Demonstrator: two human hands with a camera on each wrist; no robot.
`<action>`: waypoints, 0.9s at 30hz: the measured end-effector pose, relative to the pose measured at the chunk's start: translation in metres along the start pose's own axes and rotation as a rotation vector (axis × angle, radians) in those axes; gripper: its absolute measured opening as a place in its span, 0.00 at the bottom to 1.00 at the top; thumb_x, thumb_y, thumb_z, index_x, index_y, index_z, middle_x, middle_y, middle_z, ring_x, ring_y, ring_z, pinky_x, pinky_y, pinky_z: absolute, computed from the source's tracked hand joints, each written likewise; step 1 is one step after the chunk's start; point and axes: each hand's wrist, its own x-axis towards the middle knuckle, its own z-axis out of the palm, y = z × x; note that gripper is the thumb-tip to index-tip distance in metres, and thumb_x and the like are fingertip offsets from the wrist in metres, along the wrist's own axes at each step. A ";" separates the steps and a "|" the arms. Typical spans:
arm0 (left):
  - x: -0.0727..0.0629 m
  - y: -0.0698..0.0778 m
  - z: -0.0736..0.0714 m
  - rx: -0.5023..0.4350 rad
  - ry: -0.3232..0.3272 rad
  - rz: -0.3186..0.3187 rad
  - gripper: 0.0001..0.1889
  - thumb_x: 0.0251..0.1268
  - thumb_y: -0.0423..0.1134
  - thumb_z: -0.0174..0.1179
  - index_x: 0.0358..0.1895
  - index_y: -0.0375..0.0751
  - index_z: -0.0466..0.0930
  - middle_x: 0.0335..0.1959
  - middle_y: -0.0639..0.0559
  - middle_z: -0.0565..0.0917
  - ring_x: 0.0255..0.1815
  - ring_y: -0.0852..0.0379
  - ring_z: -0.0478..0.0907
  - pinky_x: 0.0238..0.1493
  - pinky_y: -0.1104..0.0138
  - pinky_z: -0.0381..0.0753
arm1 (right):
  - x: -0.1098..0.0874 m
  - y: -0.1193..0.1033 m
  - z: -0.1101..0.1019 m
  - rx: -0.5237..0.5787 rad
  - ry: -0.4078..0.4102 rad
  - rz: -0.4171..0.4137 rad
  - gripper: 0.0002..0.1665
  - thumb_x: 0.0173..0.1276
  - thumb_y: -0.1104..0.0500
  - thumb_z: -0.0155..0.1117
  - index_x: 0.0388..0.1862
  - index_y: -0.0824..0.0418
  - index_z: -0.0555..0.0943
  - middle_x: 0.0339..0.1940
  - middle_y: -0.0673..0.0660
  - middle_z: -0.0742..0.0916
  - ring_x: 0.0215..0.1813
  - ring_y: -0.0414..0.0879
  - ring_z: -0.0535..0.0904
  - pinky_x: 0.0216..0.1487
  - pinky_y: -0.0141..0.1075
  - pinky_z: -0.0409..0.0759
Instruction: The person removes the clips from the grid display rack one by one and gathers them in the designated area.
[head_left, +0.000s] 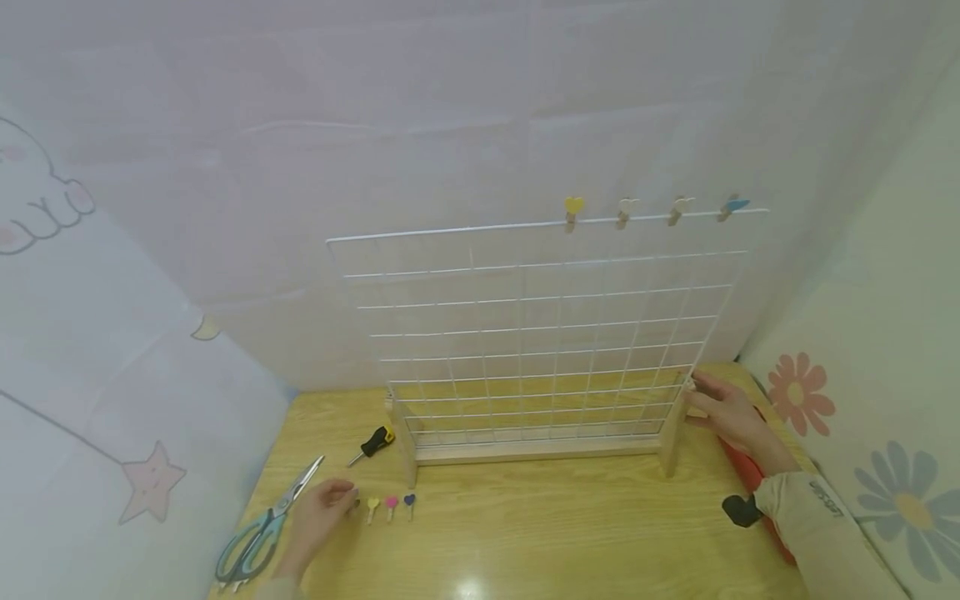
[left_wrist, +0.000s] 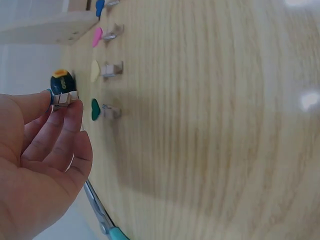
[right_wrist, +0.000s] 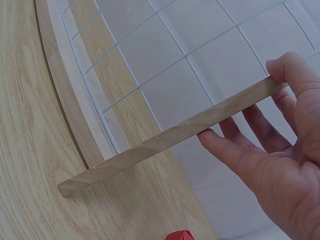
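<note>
My left hand pinches a small wooden clothespin between thumb and fingertips; a blue edge shows by the thumb. Just below it on the table lies a row of heart-topped clothespins: green, pale yellow, pink and dark blue. At the far right, my right hand grips the upright wooden side piece of a stand, its thumb on the top end. A white wire grid rises from that stand. Several clothespins, one with a yellow heart, are clipped along its top wire.
Open-bladed scissors with teal handles lie at the table's left edge. A black and yellow screwdriver rests beside the stand's left foot. Under the right forearm is a red object with a black part. Patterned sheets hang around the table.
</note>
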 end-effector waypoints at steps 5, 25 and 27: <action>-0.001 -0.009 -0.002 0.040 -0.014 -0.021 0.11 0.65 0.37 0.62 0.43 0.30 0.81 0.38 0.41 0.85 0.40 0.47 0.82 0.42 0.59 0.82 | 0.000 0.000 0.000 0.051 -0.011 -0.017 0.36 0.73 0.62 0.55 0.74 0.68 0.54 0.51 0.38 0.77 0.52 0.35 0.78 0.48 0.37 0.82; -0.001 -0.038 -0.003 0.141 0.007 -0.081 0.11 0.64 0.36 0.60 0.42 0.29 0.81 0.39 0.37 0.84 0.42 0.40 0.80 0.47 0.47 0.77 | 0.001 0.001 -0.001 0.036 -0.010 -0.015 0.40 0.74 0.62 0.54 0.74 0.75 0.46 0.50 0.37 0.78 0.52 0.34 0.78 0.47 0.37 0.82; -0.001 -0.038 -0.003 0.145 0.003 -0.084 0.11 0.64 0.36 0.60 0.42 0.30 0.81 0.39 0.38 0.84 0.42 0.41 0.80 0.46 0.47 0.77 | 0.001 0.001 -0.001 0.033 -0.010 -0.017 0.40 0.74 0.62 0.54 0.73 0.76 0.45 0.50 0.37 0.77 0.52 0.34 0.78 0.47 0.37 0.82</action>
